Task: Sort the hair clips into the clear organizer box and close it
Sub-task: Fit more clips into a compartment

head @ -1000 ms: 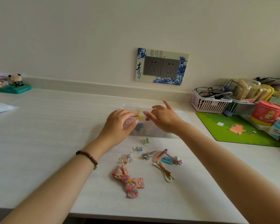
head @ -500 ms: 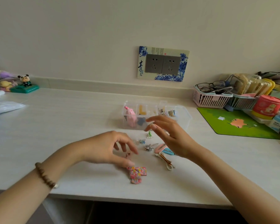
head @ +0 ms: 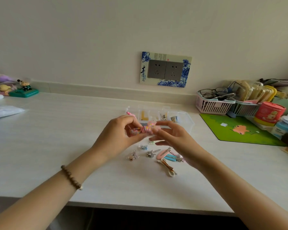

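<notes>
Bow pinched in both hands above the box

Fabric makes up the bow (head: 144, 129), a soft floral pink thing, crumpled. Left hand (head: 119, 138) curls its fingers and thumb around 1 end; right hand (head: 171, 136) pinches the other end with thumb and forefinger, remaining fingers spread loose. Both hold it in the air just in front of the box (head: 183, 118), a clear hard plastic organizer, open, with small clips in its compartments. Loose clips (head: 165, 156), glossy plastic and thin metal, lie on the pale table (head: 56, 138) beneath the hands. A beaded bracelet (head: 71, 177) rings the left wrist. Hands hide the box's front edge.
</notes>
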Available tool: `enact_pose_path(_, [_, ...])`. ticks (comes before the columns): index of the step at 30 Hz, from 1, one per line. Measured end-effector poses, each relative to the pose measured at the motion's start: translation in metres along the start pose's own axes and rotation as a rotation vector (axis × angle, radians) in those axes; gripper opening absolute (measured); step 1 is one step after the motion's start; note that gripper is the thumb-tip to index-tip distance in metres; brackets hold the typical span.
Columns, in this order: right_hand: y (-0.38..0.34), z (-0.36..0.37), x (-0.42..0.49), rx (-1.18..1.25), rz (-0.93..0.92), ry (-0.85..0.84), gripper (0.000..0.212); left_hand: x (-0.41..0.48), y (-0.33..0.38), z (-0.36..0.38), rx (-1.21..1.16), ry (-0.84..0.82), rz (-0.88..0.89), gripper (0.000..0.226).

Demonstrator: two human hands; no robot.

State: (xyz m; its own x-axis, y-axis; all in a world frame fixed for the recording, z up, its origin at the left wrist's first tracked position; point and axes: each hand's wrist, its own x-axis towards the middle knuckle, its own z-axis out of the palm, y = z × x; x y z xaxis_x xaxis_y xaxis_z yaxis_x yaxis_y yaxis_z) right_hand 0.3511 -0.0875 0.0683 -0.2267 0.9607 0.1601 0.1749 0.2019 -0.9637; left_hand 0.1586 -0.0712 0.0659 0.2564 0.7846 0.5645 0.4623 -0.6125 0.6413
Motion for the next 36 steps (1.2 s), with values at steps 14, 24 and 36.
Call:
enact_pose_path(14, [-0.023, -0.048, 0.092, -0.394, -0.104, 0.352, 0.014, 0.056, -0.056, 0.036, 0.235, 0.069, 0.006, 0.05])
enact_pose_path(24, [0.006, -0.039, 0.139, -0.924, -0.006, -0.066, 0.023, 0.055, -0.075, 0.038, 0.277, -0.06, -0.045, 0.054])
enact_pose_path(36, [0.018, -0.039, 0.117, -1.336, -0.248, -0.123, 0.063, 0.053, -0.071, 0.034, 0.292, -0.078, -0.008, 0.06])
